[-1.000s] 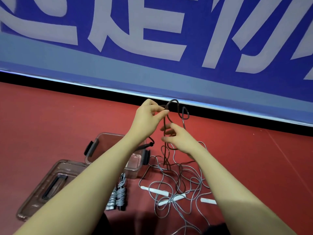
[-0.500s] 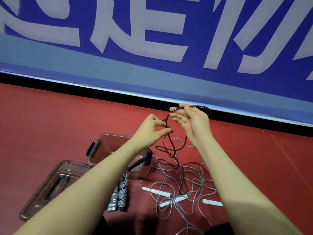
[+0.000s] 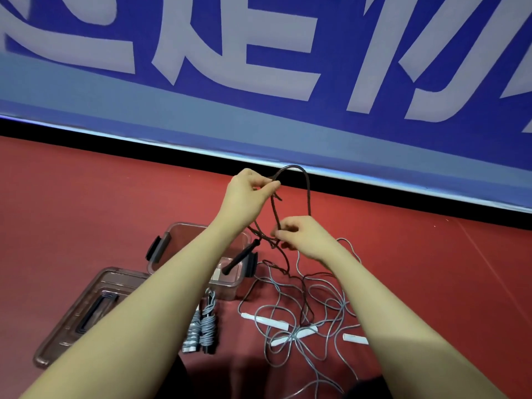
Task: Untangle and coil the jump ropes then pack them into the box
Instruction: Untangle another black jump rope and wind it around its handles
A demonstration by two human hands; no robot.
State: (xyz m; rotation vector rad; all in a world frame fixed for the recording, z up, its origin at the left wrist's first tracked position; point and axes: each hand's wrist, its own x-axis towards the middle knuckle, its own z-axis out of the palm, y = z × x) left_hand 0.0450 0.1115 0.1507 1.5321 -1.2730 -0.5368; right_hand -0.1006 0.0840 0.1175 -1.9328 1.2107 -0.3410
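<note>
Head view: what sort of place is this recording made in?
Probably an indoor sports hall or gym. The red sports floor runs up to a blue banner with large white lettering, and jump ropes, like the dark rope being held and the grey ropes, lie about.

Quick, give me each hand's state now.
Left hand: pinching the thin dark brown jump rope.
Right hand: gripping the same rope lower down.

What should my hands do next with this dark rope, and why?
Probably draw more dark rope up with the right hand and add another loop at the left hand: both pinch it, one loop is formed, and the rest lies tangled in the grey rope.
</note>
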